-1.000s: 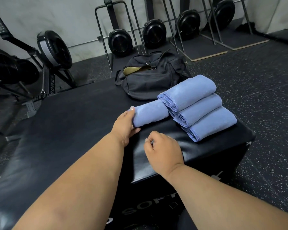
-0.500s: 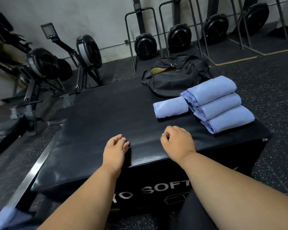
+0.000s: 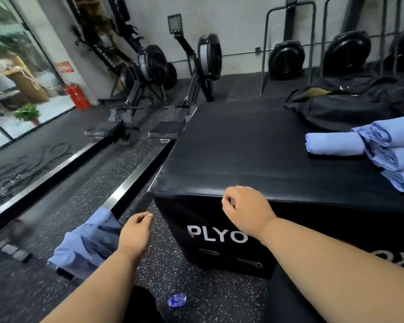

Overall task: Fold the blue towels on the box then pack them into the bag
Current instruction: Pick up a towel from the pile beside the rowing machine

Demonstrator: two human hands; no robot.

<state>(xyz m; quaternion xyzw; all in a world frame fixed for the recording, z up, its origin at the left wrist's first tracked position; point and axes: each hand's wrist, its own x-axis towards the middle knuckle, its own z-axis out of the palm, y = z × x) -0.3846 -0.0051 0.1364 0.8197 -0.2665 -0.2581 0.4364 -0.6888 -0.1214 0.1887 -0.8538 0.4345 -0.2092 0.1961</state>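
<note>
compared with half a second ago, the view has swung left and both hands have come off the top of the box: the left hand (image 3: 135, 234) now hangs out past the box's left corner, over the speckled floor (image 3: 196, 297), and the right hand (image 3: 245, 210) sits at the front edge of the box (image 3: 243, 145). the left hand is relaxed, fingers loosely bent, holding nothing, just right of an unfolded blue towel (image 3: 86, 243) draped over a low metal rail (image 3: 135, 183). the right hand's fingers are curled loosely inward, gripping nothing. on the far right of the box top lie a stack of folded blue towels (image 3: 392, 155) and one rolled towel (image 3: 334, 144) touching its left side. behind them rests the black bag (image 3: 345, 106), partly unzipped. rowing machines (image 3: 154, 66) stand along the grey wall, with a red fire extinguisher (image 3: 76, 95) by a glass door at left, and a small crumpled blue thing (image 3: 177, 300) on the floor
</note>
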